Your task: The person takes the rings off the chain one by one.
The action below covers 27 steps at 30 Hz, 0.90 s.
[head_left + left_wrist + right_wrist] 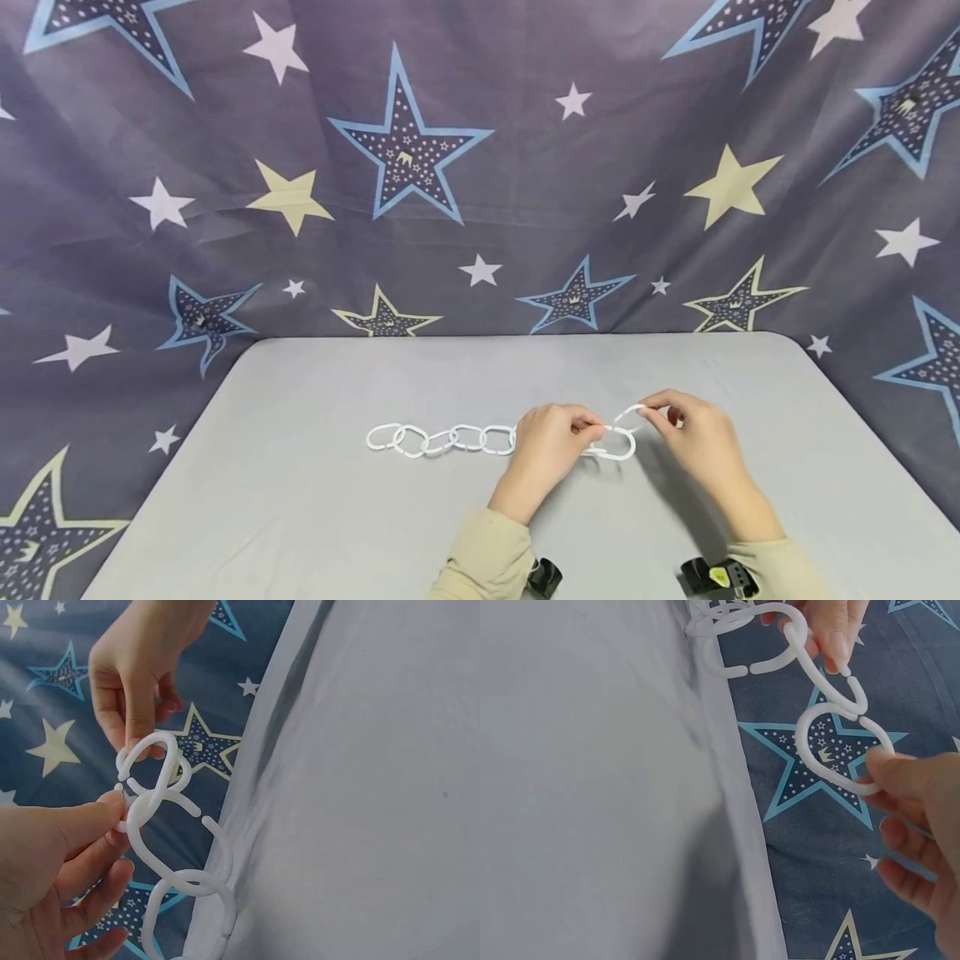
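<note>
A chain of white plastic C-shaped links runs leftward along the table from my left hand. The left thumb and fingertips pinch the link at the chain's right end, close to its small gap. Another white link is pinched between the thumb and fingers of my right hand, raised just right of the chain. Its open end meets the left-held link near that gap; I cannot tell whether it is hooked through. Part of the chain is hidden behind the left hand in the head view.
A pale grey cloth covers the table. Behind it hangs a dark curtain patterned with stars. Both wrists carry black straps, with beige sleeves behind them.
</note>
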Motion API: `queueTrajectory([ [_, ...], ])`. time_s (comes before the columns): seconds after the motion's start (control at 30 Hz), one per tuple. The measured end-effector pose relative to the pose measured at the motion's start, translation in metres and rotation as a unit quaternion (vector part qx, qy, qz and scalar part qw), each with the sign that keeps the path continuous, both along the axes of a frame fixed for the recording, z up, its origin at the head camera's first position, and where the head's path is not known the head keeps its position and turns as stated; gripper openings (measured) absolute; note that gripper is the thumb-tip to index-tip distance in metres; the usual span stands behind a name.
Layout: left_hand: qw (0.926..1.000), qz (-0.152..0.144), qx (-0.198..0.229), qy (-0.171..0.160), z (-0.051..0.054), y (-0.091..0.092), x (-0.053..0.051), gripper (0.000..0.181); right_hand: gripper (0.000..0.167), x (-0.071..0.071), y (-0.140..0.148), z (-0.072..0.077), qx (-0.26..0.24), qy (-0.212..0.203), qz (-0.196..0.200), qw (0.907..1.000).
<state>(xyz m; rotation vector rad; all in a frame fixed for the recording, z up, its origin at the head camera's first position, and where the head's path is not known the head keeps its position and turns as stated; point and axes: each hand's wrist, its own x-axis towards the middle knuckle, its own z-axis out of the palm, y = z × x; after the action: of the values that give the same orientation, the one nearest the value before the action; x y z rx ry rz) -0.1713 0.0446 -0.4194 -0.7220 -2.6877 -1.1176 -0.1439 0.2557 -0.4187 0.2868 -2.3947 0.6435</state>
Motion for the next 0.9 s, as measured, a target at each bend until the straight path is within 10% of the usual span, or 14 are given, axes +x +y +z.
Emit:
queueTrajectory([
  [0.3,0.9996,0.019,-0.009,0.017,0.006,-0.002,0.001,0.009,0.011,-0.012,0.004,0.003,-0.027,-0.058,-0.058,0.9962],
  [0.9,0.9990,0.024,-0.031,0.022,0.006,0.001,0.004,0.008,0.026,-0.054,0.032,0.017,-0.107,-0.205,-0.026,0.9726],
])
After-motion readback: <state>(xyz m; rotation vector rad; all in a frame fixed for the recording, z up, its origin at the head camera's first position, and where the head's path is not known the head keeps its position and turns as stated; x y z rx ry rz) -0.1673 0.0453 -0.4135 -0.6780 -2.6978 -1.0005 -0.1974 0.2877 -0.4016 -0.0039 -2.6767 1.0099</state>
